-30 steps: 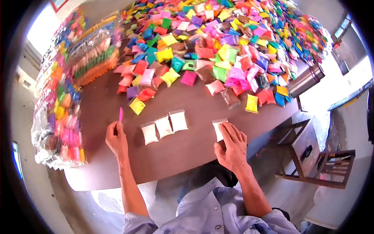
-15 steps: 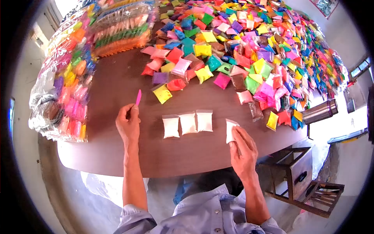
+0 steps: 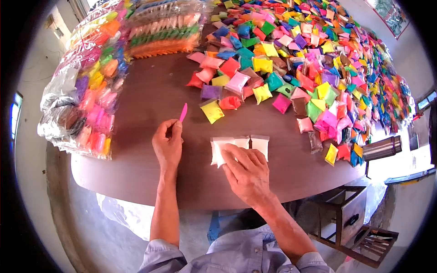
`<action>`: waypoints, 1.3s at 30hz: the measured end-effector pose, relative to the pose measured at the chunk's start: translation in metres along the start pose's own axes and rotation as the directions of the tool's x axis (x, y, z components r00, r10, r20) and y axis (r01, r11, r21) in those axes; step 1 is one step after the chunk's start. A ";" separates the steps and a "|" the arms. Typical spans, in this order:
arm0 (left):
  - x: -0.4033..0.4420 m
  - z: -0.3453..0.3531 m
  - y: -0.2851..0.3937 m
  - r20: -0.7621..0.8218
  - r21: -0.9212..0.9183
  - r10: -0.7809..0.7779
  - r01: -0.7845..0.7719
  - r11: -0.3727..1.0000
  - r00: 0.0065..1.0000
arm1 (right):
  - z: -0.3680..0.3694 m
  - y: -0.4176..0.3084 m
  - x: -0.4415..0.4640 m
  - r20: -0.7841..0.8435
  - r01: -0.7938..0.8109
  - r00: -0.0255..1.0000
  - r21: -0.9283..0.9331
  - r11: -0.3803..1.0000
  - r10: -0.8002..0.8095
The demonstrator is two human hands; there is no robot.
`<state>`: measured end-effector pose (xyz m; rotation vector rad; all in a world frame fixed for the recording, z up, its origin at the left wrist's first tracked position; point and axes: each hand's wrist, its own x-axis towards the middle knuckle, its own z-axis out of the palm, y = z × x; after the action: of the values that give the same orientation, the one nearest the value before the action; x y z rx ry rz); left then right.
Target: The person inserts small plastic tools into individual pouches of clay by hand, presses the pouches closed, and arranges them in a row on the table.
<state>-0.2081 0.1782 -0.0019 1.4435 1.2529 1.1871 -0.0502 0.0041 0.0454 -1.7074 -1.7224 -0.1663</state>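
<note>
My left hand is closed in a pinch on a small pink plastic knife, its blade pointing up and away from me. To its right, my right hand reaches over a short row of white packets on the table. The fingers are closed on a white packet at the left end of the row, which overlaps the packets behind it. My fingers partly hide the middle of the row. A yellow packet lies just beyond the row.
A large heap of coloured packets covers the far and right side of the brown table. Clear bags of coloured pieces are stacked at the left. A metal flask lies at the right edge, with a wooden stool below.
My right hand has carried the white packet leftward, from the right of the row to its left end. My left hand still holds the pink knife. The view has shifted slightly.
</note>
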 end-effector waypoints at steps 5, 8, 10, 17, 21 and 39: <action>-0.001 0.001 0.002 -0.006 0.006 0.030 -0.030 1.000 1.000 | 0.007 -0.001 0.000 0.040 -0.032 0.999 0.004 0.999 0.032; -0.001 0.001 0.004 -0.003 0.014 0.015 -0.015 1.000 1.000 | 0.009 0.000 -0.001 0.034 -0.028 0.999 -0.009 1.000 0.028; -0.002 0.001 0.007 0.001 0.021 0.008 -0.009 1.000 1.000 | 0.009 0.001 0.000 0.040 -0.026 0.999 -0.004 1.000 0.027; -0.001 0.001 0.006 -0.013 0.068 -0.026 0.027 0.997 1.000 | 0.011 0.006 0.002 0.035 0.042 0.999 -0.014 0.999 -0.041; -0.004 0.002 0.014 -0.027 0.088 -0.075 0.078 0.993 0.997 | 0.010 0.006 0.002 0.064 0.023 0.998 -0.006 1.000 -0.023; -0.007 0.007 0.001 0.023 0.567 0.407 -0.347 0.747 0.913 | -0.041 0.089 0.009 -0.219 -0.168 0.964 -0.065 0.984 0.151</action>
<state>-0.2018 0.1713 -0.0032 2.1838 1.5080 1.2157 0.0481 0.0005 0.0473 -1.8092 -1.4327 -0.3396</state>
